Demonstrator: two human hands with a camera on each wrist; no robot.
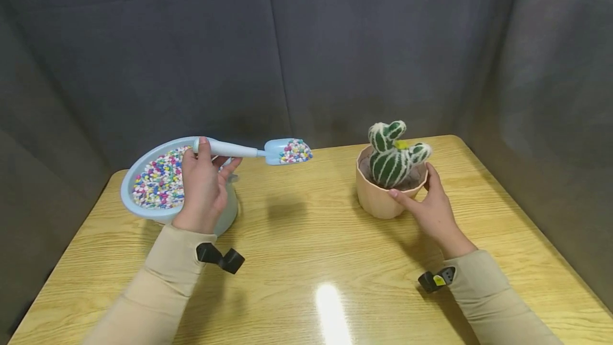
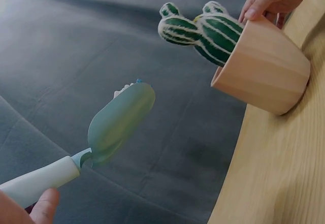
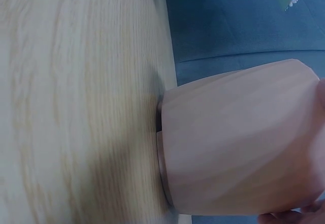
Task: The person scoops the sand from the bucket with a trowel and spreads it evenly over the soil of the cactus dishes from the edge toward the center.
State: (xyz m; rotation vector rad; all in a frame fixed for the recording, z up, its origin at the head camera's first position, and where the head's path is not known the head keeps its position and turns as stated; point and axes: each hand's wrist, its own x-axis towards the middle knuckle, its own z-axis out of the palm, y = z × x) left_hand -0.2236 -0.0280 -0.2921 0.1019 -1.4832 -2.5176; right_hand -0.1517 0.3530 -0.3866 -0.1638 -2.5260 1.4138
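My left hand [image 1: 205, 188] grips the white handle of a small light-blue scoop [image 1: 275, 152], raised above the table. Colourful pellets [image 1: 296, 151] fill the scoop's blade, which points right. In the left wrist view the blade's underside shows, with a few pellets peeking over its edge. My right hand [image 1: 432, 211] holds the rim of a peach flowerpot [image 1: 378, 202], thumb at the front and fingers around the right side. A green and white knitted cactus [image 1: 390, 166] with a yellow flower stands in the pot. The right wrist view shows mostly the pot's side, standing on the table.
A light-blue tub [image 1: 131, 204] of multicoloured pellets [image 1: 160, 182] stands at the table's left, partly behind my left hand. The wooden table [image 1: 306, 249] ends at its back edge against a dark grey curtain [image 1: 287, 57], with more curtain on both sides.
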